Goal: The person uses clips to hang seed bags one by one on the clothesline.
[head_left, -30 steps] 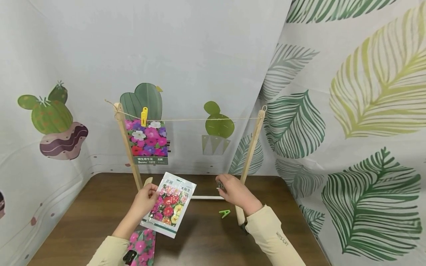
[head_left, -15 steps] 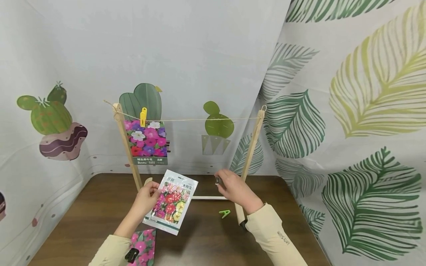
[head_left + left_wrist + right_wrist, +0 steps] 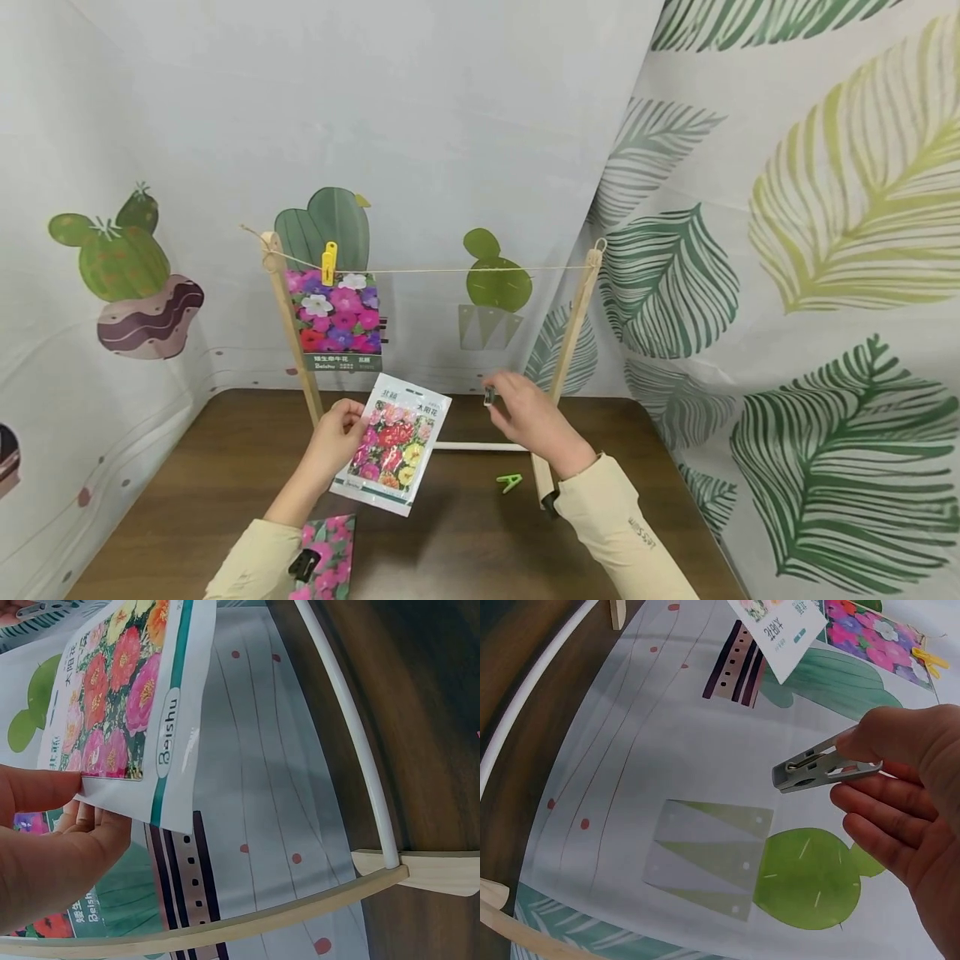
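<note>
The white seed packet (image 3: 392,444) has been raised slightly and is held above the table (image 3: 480,546), its edge pinched by the left hand (image 3: 335,437); well apart from it, the grey clip (image 3: 814,771) is pinched by the right hand (image 3: 532,421), also lifted a little; both are thus brought nearer the string (image 3: 450,270), where another packet (image 3: 341,315) is hung

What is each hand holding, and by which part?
The left hand pinches the white flower packet by its left edge; the right hand pinches the gray clothespin by its handles.
</note>
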Demonstrator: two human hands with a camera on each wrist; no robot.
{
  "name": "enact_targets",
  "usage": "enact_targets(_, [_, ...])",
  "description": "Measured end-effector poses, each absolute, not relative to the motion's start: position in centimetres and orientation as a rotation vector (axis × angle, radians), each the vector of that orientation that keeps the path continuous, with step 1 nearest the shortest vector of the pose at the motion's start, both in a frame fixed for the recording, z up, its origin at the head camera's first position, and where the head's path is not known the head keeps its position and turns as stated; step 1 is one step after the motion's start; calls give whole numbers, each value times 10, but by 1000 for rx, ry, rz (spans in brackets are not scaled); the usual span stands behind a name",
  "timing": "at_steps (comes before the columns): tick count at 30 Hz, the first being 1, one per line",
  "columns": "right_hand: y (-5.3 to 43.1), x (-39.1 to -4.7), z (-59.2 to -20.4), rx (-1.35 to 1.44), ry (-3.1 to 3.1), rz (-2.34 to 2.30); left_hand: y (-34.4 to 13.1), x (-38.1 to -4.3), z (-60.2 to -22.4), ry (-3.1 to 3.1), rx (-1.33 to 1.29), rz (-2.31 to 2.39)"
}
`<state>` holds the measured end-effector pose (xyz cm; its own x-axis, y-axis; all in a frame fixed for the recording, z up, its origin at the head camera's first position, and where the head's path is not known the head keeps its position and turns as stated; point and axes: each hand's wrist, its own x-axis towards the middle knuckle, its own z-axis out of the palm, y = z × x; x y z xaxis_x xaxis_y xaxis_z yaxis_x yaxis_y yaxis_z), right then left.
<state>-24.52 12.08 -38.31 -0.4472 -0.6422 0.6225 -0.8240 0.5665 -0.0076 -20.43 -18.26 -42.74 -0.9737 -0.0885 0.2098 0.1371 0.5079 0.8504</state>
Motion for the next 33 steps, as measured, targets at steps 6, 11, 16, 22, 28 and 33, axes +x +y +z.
enact_targets(6, [119, -245, -380, 1172, -2199, 413, -181, -209, -425, -2508, -40, -1454])
enact_targets(11, [117, -247, -376, 1198, -2152, 423, -181, -209, -423, -2498, -16, -1469])
enact_targets(16, [115, -248, -370, 1206, -2142, 434, -181, -211, -420, -2489, -2, -1472])
enact_targets(22, [115, -250, -365, 1216, -2116, 427, -181, -214, -415, -2468, -18, -1460])
enact_targets(28, [115, -254, -356, 1230, -2067, 405, -180, -216, -412, -2465, -24, -1444])
enact_targets(33, [115, -254, -346, 1223, -2057, 382, -178, -219, -407, -2447, -42, -1435])
